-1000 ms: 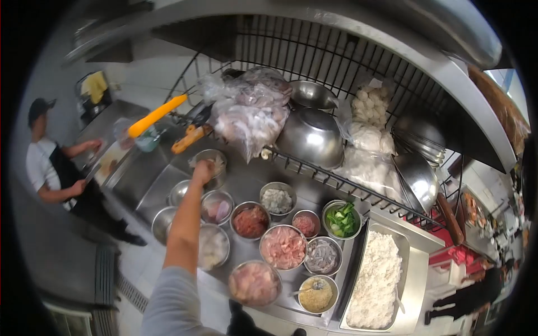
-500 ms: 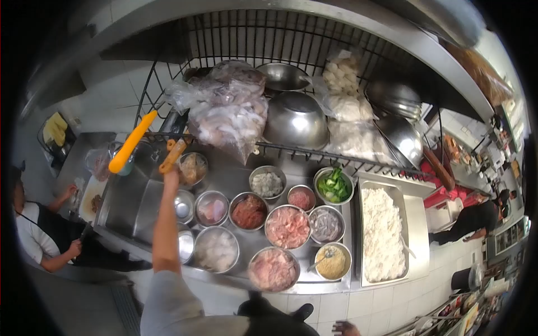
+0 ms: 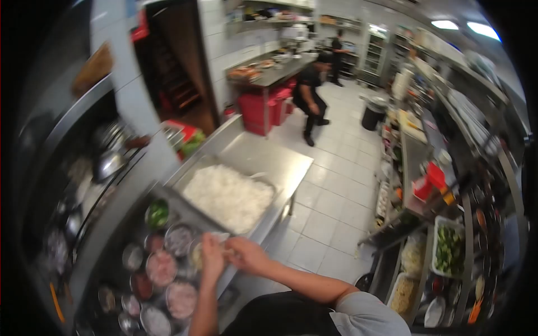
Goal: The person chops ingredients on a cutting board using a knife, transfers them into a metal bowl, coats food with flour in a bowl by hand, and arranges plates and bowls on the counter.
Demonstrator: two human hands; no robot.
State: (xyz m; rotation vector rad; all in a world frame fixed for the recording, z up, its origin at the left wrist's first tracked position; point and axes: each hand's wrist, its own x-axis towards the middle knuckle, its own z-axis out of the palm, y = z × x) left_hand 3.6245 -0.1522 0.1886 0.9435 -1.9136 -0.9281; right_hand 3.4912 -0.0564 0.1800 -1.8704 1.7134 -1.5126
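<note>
My left hand point(image 3: 213, 257) and my right hand point(image 3: 245, 256) meet over the counter's front edge, fingers closed together. Whatever lies between them is small, blurred and partly hidden. Just behind my left hand is a bowl of yellowish food point(image 3: 196, 255), partly covered by it. Beyond both hands sits a deep tray of white crumbly food point(image 3: 227, 196). Left of my hands are metal bowls, among them pink meat point(image 3: 161, 267), greyish pieces point(image 3: 179, 239), more pale pink meat point(image 3: 182, 299) and green vegetables point(image 3: 157, 214).
A wire shelf point(image 3: 106, 193) with metal bowls and bags runs along the left. One person point(image 3: 310, 92) stands bent in the aisle; another point(image 3: 337, 56) is farther back. A black bin point(image 3: 372, 115) and a long counter point(image 3: 416, 159) with food containers are on the right.
The view has swung right, towards the aisle. My left hand has left the bowl and orange handle near the shelf and come together with my right hand.
</note>
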